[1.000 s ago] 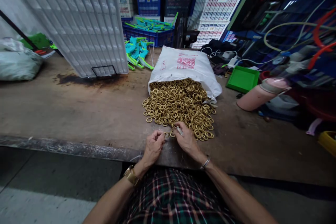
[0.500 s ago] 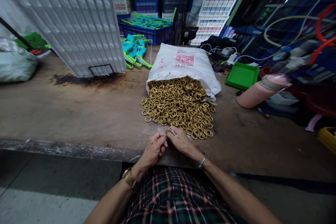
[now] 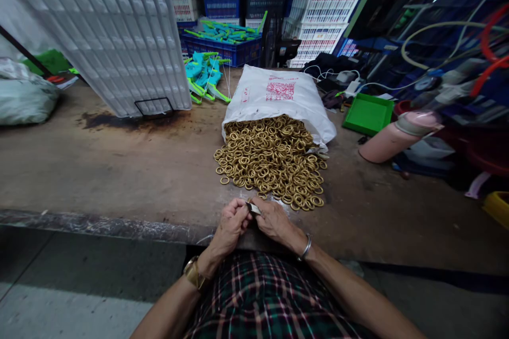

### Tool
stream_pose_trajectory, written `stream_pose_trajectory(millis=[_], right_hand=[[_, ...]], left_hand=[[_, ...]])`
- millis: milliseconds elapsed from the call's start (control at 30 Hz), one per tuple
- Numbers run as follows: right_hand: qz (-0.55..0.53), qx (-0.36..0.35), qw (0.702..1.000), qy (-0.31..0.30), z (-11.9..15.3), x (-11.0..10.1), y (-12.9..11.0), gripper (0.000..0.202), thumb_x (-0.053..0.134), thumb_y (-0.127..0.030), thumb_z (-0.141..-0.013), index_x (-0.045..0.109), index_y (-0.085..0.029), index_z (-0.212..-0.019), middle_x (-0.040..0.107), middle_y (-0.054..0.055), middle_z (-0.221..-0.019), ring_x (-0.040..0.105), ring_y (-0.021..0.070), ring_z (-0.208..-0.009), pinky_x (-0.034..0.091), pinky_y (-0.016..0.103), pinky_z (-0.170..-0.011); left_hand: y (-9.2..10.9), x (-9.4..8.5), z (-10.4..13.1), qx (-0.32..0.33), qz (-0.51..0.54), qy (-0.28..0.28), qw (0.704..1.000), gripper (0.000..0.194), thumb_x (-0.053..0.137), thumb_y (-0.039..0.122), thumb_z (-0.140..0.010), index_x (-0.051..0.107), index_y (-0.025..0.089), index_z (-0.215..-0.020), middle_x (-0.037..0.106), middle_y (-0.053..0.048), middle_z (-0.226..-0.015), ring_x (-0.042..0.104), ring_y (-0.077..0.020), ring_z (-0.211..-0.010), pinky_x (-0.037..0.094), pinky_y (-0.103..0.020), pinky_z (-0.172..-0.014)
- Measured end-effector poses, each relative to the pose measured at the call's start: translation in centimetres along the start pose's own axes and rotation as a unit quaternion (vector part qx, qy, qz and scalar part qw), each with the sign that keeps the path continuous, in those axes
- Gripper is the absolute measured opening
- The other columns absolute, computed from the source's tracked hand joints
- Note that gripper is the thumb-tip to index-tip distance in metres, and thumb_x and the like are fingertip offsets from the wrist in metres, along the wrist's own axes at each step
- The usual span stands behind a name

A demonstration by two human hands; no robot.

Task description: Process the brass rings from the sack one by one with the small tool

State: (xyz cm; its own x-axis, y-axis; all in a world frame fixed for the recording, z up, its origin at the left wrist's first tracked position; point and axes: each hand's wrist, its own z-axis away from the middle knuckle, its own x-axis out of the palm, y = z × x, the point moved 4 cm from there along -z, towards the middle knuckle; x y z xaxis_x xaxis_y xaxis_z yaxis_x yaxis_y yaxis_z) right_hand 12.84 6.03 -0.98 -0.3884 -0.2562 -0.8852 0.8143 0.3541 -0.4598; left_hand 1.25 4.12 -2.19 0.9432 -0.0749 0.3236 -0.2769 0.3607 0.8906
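Note:
Both my hands meet at the table's front edge, just before a heap of brass-coloured rings. My right hand is closed around a small flat, pale piece that looks like a short knife blade; its far end is dark. My left hand pinches at the tip of that piece, fingers curled together. Whatever sits between the left fingertips is too small and covered to name. The rings spill from the mouth of a white woven sack with red print, lying on its side.
A ribbed translucent panel stands on the wooden table at left. Turquoise and green plastic parts lie behind. To the right are a green tray and a tilted pink bottle. Stacked crates fill the back.
My right hand has turned and shifted slightly down, so the pale blade-like piece now shows flatter and more fully. My left hand stays against it, still pinching.

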Motion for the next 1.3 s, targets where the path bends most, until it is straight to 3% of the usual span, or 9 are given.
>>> stream_pose_trajectory(millis=[333,467,567,700,800,900,1067,1300], right_hand=[[0.023,0.003,0.999,-0.039,0.1,-0.9,-0.7,0.027,0.039,-0.011,-0.071,0.053,-0.017,-0.093,0.061,0.004,-0.071,0.05,0.0139,-0.059,0.024,0.025,-0.055],[0.038,0.013,0.999,-0.005,0.3,-1.0,-1.1,0.027,0.041,-0.011,-0.069,0.053,-0.017,-0.092,0.06,0.003,-0.069,0.049,0.0143,-0.059,0.023,0.025,-0.054],[0.043,0.044,0.998,0.031,0.3,-0.9,0.1,0.023,0.041,-0.012,-0.07,0.053,-0.017,-0.089,0.059,0.003,-0.067,0.048,0.0136,-0.056,0.022,0.025,-0.053],[0.043,0.12,0.987,0.094,0.5,-1.7,3.1,0.018,0.038,-0.012,-0.075,0.053,-0.017,-0.084,0.056,0.002,-0.063,0.047,0.0132,-0.054,0.024,0.025,-0.053],[0.029,0.126,0.984,0.127,0.9,-1.8,4.1,0.016,0.038,-0.015,-0.079,0.053,-0.018,-0.084,0.057,0.002,-0.065,0.05,0.0135,-0.058,0.027,0.024,-0.056],[0.023,0.105,0.987,0.117,1.0,-1.0,3.7,0.013,0.041,-0.019,-0.081,0.053,-0.019,-0.088,0.061,0.002,-0.071,0.054,0.0139,-0.063,0.028,0.023,-0.058],[0.053,0.143,0.982,0.11,0.8,0.0,2.7,0.016,0.045,-0.029,-0.084,0.05,-0.02,-0.096,0.064,0.003,-0.078,0.059,0.0161,-0.068,0.028,0.024,-0.058],[0.075,0.157,0.98,0.097,0.2,0.0,2.6,0.02,0.048,-0.024,-0.082,0.046,-0.02,-0.102,0.066,0.004,-0.086,0.061,0.0169,-0.073,0.029,0.024,-0.058]], left_hand=[[0.8,0.1,0.5,0.068,-0.089,0.031,0.993,0.03,0.056,0.045,-0.074,0.048,0.017,-0.072,0.047,0.005,-0.054,0.035,-0.0045,-0.042,0.026,-0.018,-0.041],[1.3,0.1,1.4,0.05,-0.082,0.03,0.995,0.033,0.056,0.049,-0.073,0.048,0.017,-0.071,0.047,0.005,-0.053,0.035,-0.0046,-0.041,0.025,-0.018,-0.04],[1.9,0.3,2.7,0.032,-0.073,0.023,0.997,0.034,0.059,0.05,-0.072,0.049,0.017,-0.071,0.047,0.005,-0.052,0.036,-0.0044,-0.041,0.025,-0.017,-0.04],[2.1,0.7,3.7,-0.008,0.017,-0.03,0.999,0.031,0.06,0.046,-0.073,0.049,0.017,-0.073,0.048,0.005,-0.054,0.035,-0.0037,-0.04,0.022,-0.016,-0.037],[1.4,0.4,3.2,-0.056,0.127,-0.025,0.99,0.031,0.063,0.043,-0.071,0.047,0.017,-0.073,0.054,0.003,-0.066,0.036,-0.0025,-0.041,0.023,-0.016,-0.036],[0.5,-0.3,2.5,-0.088,0.175,0.005,0.981,0.031,0.066,0.04,-0.069,0.048,0.015,-0.077,0.058,-0.001,-0.078,0.04,-0.0026,-0.046,0.024,-0.014,-0.038],[0.0,-0.9,2.1,-0.097,0.213,0.0,0.972,0.025,0.065,0.034,-0.069,0.048,0.016,-0.074,0.06,-0.002,-0.074,0.047,-0.0053,-0.05,0.03,-0.015,-0.04],[-0.5,-1.9,1.8,-0.132,0.295,-0.006,0.946,0.016,0.064,0.02,-0.067,0.057,0.015,-0.08,0.058,-0.002,-0.07,0.053,-0.0081,-0.056,0.04,-0.016,-0.044]])
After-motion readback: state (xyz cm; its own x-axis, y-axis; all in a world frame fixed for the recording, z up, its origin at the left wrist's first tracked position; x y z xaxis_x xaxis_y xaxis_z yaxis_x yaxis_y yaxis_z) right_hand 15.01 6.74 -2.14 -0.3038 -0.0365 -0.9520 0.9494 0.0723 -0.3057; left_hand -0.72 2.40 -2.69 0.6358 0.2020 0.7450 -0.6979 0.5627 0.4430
